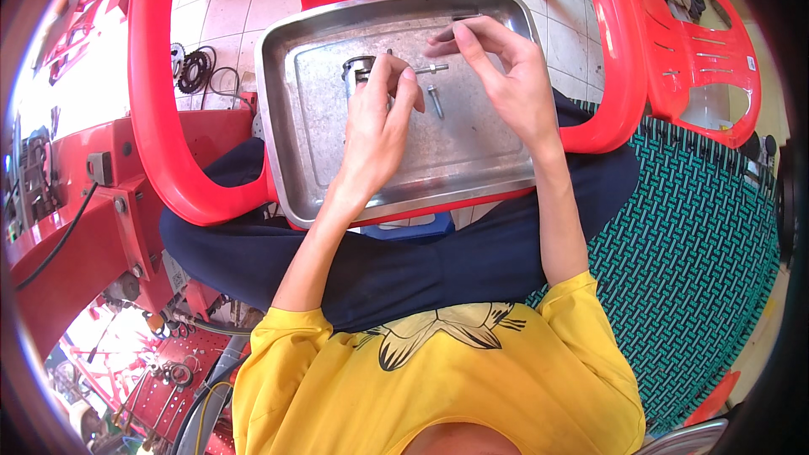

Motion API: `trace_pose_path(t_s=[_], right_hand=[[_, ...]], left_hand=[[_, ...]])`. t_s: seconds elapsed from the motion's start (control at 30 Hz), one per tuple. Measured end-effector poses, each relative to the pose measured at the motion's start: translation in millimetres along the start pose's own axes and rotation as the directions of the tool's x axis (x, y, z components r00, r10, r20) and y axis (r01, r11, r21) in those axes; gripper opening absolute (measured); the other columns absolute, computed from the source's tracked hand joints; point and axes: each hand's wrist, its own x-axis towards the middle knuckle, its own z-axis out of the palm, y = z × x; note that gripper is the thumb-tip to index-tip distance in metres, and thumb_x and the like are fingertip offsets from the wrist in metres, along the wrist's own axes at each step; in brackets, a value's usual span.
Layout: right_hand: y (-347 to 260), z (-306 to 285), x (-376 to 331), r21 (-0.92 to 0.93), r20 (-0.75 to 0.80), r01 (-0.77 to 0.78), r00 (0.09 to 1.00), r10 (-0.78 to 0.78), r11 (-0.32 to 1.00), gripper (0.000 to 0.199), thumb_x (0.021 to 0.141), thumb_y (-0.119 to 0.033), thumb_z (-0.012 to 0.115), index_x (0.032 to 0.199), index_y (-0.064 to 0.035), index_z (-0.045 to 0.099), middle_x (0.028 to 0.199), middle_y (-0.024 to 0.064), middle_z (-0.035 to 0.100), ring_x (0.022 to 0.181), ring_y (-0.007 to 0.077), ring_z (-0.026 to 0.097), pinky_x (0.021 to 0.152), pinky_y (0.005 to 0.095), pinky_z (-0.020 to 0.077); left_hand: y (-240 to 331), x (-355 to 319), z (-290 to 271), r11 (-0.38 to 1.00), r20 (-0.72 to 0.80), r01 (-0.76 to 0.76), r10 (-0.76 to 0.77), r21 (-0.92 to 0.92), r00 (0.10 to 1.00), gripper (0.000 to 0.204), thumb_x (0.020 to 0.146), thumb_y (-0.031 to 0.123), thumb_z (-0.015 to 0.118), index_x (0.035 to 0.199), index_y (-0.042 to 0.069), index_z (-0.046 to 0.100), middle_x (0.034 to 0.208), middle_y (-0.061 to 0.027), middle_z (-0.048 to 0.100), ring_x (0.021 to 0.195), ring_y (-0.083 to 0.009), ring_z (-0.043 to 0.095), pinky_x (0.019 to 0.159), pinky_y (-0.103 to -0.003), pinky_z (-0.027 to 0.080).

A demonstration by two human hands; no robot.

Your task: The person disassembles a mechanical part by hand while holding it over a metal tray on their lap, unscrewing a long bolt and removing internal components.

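Observation:
My left hand (379, 122) is closed at the left-middle of a metal tray (497, 164), its fingers curled round a silver metal part (360, 67) with a round, dark-rimmed end. Most of that part is hidden behind the hand. From beside the fingertips a bolt with a nut on it (433, 68) points right; I cannot tell whether it joins the part. A second bolt (435, 102) lies loose just below. Over the tray's upper right, my right hand (506, 72) has its thumb and fingers stretched leftward, slightly blurred, with nothing visible in them.
The tray rests on a red plastic chair (156, 118) in front of my legs. A small dark piece (465, 17) lies by its far rim. Red machinery (93, 194) stands at left, chainrings (195, 72) on the tiles, a green woven seat (683, 261) and another red chair (708, 50) at right.

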Motion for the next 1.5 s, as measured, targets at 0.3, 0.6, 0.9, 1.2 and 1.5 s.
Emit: trace_pose_path(t_s=[0.3, 0.6, 0.9, 1.2, 1.5], right_hand=[[4, -2, 0, 0.003, -0.011, 0.02, 1.0, -0.02, 1.0, 0.029, 0.101, -0.025, 0.06, 0.105, 0.0023, 0.068, 0.094, 0.0105, 0.075, 0.081, 0.0177, 0.074, 0.081, 0.0288, 0.0546], [2, -1, 0, -0.016, -0.003, -0.004, 1.0, 0.004, 1.0, 0.027, 0.101, -0.023, 0.06, 0.105, 0.0024, 0.068, 0.095, 0.0104, 0.075, 0.081, 0.0166, 0.074, 0.082, 0.0286, 0.0539], [3, -2, 1, -0.068, -0.021, 0.044, 0.999, -0.046, 0.997, 0.026, 0.1, -0.022, 0.061, 0.105, 0.0023, 0.069, 0.094, 0.0108, 0.075, 0.08, 0.017, 0.073, 0.08, 0.0289, 0.0544], [-2, -2, -1, 0.031, 0.031, -0.028, 0.999, 0.027, 0.999, 0.025, 0.099, -0.022, 0.062, 0.105, 0.0021, 0.069, 0.095, 0.0106, 0.075, 0.086, 0.0174, 0.073, 0.08, 0.0294, 0.0546], [-2, -1, -1, 0.142, 0.016, -0.061, 0.998, 0.059, 0.988, 0.026, 0.101, -0.022, 0.06, 0.104, 0.0024, 0.069, 0.094, 0.0107, 0.075, 0.082, 0.0165, 0.073, 0.077, 0.0264, 0.054]], left_hand=[[8, 0, 1, 1.0, -0.007, 0.009, -0.009, 0.003, 1.0, 0.016, 0.102, 0.015, 0.049, 0.096, 0.0, 0.053, 0.07, -0.0092, 0.061, 0.065, -0.0172, 0.055, 0.063, -0.033, 0.043], [2, -1, 0, 1.0, -0.002, -0.004, 0.004, 0.019, 1.0, 0.02, 0.105, 0.02, 0.048, 0.098, 0.002, 0.054, 0.073, -0.0036, 0.06, 0.065, -0.0096, 0.049, 0.061, -0.028, 0.041], [5, 0, 0, 1.0, -0.016, -0.002, 0.002, 0.011, 1.0, 0.017, 0.102, 0.016, 0.049, 0.096, 0.0, 0.053, 0.07, -0.0099, 0.062, 0.065, -0.0178, 0.057, 0.063, -0.033, 0.044], [6, -1, 0, 0.999, 0.009, 0.016, -0.017, 0.028, 1.0, 0.019, 0.103, 0.018, 0.049, 0.096, 0.001, 0.054, 0.071, -0.0066, 0.061, 0.065, -0.0135, 0.051, 0.062, -0.03, 0.042], [-5, 1, 0, 0.998, -0.017, -0.058, 0.059, 0.029, 0.998, 0.021, 0.104, 0.021, 0.049, 0.097, 0.002, 0.055, 0.074, -0.0031, 0.062, 0.066, -0.0092, 0.048, 0.062, -0.027, 0.041]])
